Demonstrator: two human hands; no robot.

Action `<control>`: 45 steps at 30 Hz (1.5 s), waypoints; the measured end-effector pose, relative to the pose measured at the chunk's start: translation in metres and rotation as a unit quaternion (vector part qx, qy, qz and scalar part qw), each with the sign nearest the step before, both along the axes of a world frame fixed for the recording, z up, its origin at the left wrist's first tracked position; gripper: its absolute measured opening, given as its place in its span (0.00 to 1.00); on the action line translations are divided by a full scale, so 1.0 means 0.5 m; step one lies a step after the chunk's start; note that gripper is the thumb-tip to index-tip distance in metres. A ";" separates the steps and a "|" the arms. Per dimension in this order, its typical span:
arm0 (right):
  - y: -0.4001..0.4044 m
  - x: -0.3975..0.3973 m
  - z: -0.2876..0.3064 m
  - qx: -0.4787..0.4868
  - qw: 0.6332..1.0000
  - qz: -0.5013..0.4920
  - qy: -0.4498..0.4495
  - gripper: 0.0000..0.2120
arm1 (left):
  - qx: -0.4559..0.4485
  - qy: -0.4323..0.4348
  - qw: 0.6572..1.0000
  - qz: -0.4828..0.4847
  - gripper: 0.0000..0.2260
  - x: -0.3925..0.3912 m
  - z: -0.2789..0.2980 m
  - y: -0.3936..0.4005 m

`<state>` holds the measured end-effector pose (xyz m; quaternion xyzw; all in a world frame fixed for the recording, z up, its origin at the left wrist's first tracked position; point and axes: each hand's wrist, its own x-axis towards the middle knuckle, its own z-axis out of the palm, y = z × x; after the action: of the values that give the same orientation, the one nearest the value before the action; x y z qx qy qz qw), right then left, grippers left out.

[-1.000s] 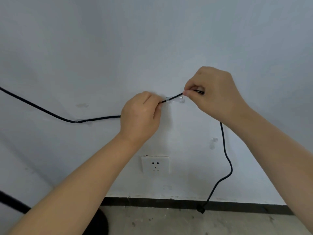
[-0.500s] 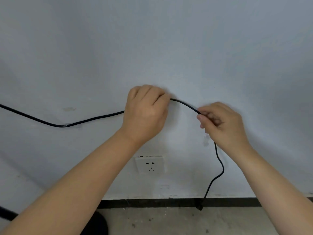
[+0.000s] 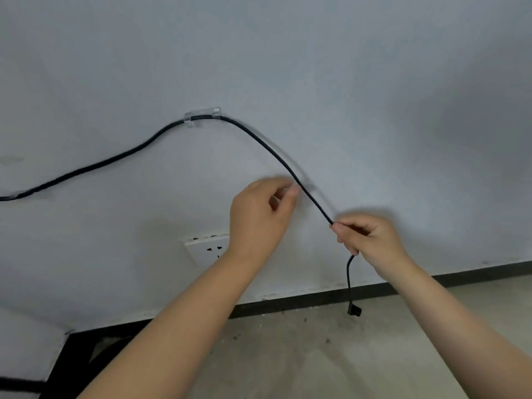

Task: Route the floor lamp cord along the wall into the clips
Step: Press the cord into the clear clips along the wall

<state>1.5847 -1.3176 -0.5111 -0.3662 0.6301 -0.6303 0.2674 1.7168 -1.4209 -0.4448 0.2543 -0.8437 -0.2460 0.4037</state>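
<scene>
The black lamp cord [image 3: 259,139] comes in from the left edge and passes a small clip [image 3: 17,194] low on the wall. It rises through a clear clip [image 3: 203,117], then slopes down to the right. My left hand [image 3: 259,217] meets the cord with thumb and forefinger tips pinched at it, below that clip. My right hand [image 3: 365,237] is closed around the cord further down. The free end hangs from my right fist, with the black plug [image 3: 354,311] just above the floor.
A white wall socket [image 3: 205,249] sits under my left wrist, partly hidden by it. A black skirting strip [image 3: 316,298] runs along the foot of the wall above a dusty concrete floor. A dark object [image 3: 72,358] lies at the lower left.
My left hand has let go at the clear clip and slid down the cord to the right. My right hand has moved lower and further right, pulling the cord straighter. The view has shifted.
</scene>
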 end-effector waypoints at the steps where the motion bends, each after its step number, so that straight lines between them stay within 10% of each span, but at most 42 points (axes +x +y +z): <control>1: -0.003 0.002 -0.009 0.017 1.000 -0.009 -0.007 0.19 | 0.030 0.020 0.999 0.002 0.04 -0.008 -0.011 0.003; 15: -0.006 -0.008 0.020 0.038 0.989 -0.097 0.102 0.15 | 0.177 0.161 0.970 0.041 0.17 -0.058 -0.066 0.020; 32: -0.033 0.038 -0.100 0.000 0.971 -0.098 0.216 0.13 | -0.064 0.026 0.997 0.044 0.08 -0.012 -0.062 -0.005; 45: -0.005 0.034 -0.098 -0.055 0.968 -0.136 0.203 0.14 | 0.131 0.102 0.985 0.043 0.18 -0.019 -0.034 0.013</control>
<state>1.6017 -1.3199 -0.5599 -0.4114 0.6791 -0.6074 0.0253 1.7073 -1.4142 -0.4618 0.3146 -0.7467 -0.3613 0.4614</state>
